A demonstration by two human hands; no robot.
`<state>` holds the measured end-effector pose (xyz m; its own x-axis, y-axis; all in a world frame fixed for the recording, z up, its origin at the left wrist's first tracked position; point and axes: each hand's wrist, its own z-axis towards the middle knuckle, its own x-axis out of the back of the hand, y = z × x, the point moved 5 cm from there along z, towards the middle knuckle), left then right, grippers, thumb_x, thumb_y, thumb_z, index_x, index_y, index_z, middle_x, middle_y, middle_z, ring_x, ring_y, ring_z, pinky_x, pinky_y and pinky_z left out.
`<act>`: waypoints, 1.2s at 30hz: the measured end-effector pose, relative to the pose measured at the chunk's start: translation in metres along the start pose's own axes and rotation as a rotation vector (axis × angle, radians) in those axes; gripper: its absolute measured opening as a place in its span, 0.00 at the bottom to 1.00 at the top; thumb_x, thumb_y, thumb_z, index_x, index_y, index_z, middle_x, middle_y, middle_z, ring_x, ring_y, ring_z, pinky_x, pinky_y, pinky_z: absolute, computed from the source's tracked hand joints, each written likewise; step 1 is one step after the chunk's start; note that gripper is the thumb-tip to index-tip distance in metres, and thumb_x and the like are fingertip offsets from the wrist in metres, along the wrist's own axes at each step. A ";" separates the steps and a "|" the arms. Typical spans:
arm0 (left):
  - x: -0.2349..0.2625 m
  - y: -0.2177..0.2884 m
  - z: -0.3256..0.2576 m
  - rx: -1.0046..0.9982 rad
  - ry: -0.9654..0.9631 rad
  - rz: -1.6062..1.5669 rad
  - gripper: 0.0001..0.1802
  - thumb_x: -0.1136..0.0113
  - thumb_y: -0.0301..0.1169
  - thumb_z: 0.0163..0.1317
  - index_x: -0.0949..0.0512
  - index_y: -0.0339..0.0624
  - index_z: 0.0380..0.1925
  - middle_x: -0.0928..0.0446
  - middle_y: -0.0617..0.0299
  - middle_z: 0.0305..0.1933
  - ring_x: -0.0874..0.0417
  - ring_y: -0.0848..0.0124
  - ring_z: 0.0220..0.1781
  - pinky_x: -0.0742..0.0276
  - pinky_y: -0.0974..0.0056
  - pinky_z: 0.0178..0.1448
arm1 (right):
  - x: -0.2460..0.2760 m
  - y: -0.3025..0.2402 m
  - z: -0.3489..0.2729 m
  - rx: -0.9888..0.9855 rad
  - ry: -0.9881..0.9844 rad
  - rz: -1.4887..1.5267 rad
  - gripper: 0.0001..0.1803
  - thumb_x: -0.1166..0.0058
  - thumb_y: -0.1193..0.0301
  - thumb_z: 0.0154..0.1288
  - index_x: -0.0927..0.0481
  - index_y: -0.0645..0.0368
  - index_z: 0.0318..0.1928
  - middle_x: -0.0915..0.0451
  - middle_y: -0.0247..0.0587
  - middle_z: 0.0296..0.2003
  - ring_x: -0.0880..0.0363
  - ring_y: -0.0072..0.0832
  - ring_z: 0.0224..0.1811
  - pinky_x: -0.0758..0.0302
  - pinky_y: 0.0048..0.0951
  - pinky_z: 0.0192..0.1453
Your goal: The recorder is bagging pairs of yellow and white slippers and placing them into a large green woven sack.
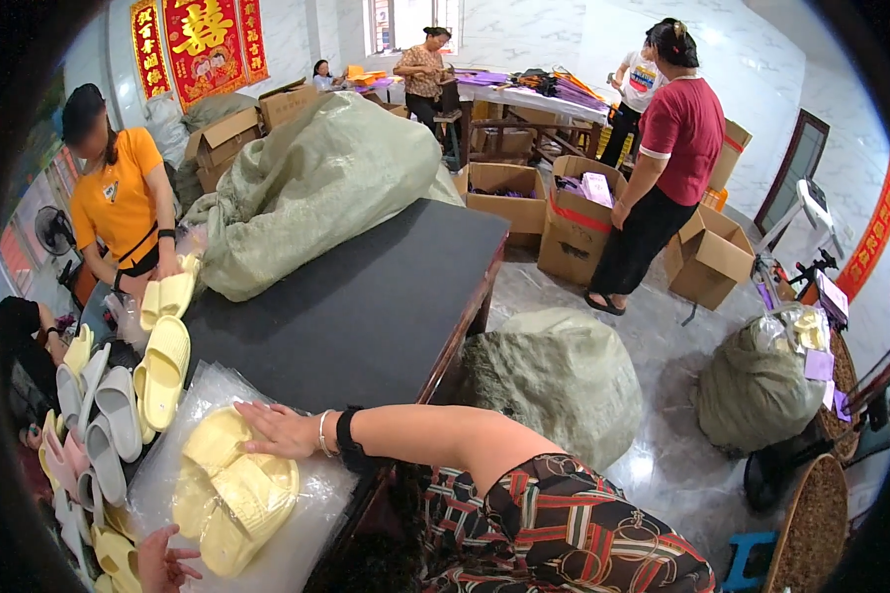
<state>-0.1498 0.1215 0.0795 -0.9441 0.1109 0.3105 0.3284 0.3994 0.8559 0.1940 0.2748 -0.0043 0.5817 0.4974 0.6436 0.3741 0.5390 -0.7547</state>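
1. At seven o'clock, your left hand (163,563) shows only curled fingers at the frame edge; its grip cannot be told.
2. At centre-left, your right hand (282,430) lies open and flat, pressing yellow slippers (229,489) in a clear plastic bag (302,539) on the black table (366,296).

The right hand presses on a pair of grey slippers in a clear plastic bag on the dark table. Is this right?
Not quite. In the head view the slippers under the right hand are pale yellow, not grey. They do lie in a clear plastic bag on the dark table.
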 end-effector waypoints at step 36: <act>-0.032 0.037 -0.049 -0.128 0.186 -0.417 0.15 0.51 0.39 0.72 0.22 0.38 0.42 0.16 0.53 0.31 0.15 0.67 0.26 0.32 0.75 0.20 | 0.010 0.010 0.009 -0.093 -0.183 0.005 0.54 0.70 0.33 0.69 0.71 0.60 0.76 0.71 0.55 0.77 0.76 0.42 0.80 0.69 0.45 0.79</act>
<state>-0.1062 0.0878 0.1220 -0.9787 -0.2051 -0.0118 -0.0658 0.2585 0.9638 0.1970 0.2912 -0.0041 0.4461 0.6195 0.6459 0.4417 0.4753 -0.7609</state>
